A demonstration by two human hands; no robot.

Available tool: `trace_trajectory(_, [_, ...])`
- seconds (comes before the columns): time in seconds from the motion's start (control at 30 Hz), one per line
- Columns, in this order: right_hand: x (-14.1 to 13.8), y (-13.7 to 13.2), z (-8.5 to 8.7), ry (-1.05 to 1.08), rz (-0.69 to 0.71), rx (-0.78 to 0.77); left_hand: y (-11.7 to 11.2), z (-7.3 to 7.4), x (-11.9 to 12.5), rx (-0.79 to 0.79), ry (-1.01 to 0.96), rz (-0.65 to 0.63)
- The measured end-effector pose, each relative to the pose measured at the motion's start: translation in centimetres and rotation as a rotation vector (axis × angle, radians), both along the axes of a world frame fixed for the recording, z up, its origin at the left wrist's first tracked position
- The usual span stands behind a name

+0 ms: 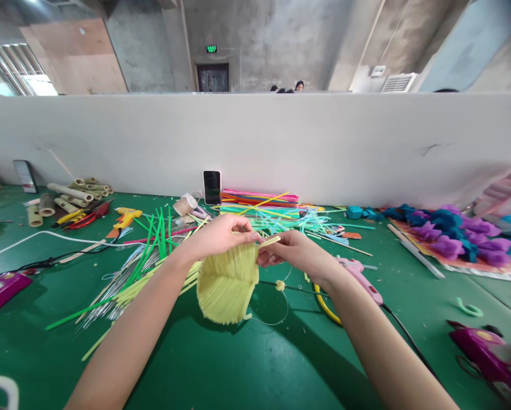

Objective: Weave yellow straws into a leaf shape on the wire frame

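Observation:
My left hand (219, 234) is closed on the top edge of a curved sheet of pale yellow straws (228, 283) joined side by side, which hangs down above the green table (255, 359). My right hand (293, 253) pinches the right end of the same top edge, where one yellow straw (269, 241) sticks out. A thin clear thread loop (276, 319) with a small yellow bit (280, 285) hangs just below my right hand.
Loose green and yellow straws (148, 256) lie to the left, a stack of coloured straws (259, 200) and a phone (212, 187) stand by the white partition. A pink glue gun (360, 273) lies under my right wrist. Purple and blue paper flowers (447, 233) lie at right, paper rolls (73, 193) at far left.

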State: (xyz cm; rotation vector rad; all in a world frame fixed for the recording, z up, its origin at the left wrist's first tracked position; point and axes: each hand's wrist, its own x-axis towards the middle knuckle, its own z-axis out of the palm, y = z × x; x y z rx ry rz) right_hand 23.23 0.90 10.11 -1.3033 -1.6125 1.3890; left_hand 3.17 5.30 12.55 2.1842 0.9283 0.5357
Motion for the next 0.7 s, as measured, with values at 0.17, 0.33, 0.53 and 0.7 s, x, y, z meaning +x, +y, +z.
trace_trajectory(0.17, [0.0,-0.1,0.0,-0.033,0.034,0.048,0.2,-0.3,0.2,-0.013,-0.005,-0.013])
trace_trajectory(0.33, [0.0,-0.1,-0.3,-0.036,0.047,0.079,0.0,-0.3,0.6,-0.02,-0.008,-0.004])
trace_trajectory(0.53, [-0.5,0.1,-0.9,-0.099,0.0,0.093,0.2,-0.7,0.7,-0.016,0.022,0.012])
trace_trajectory(0.7, [-0.7,0.1,-1.1,-0.178,-0.008,0.222,0.3,-0.7,0.5,-0.019,-0.007,0.014])
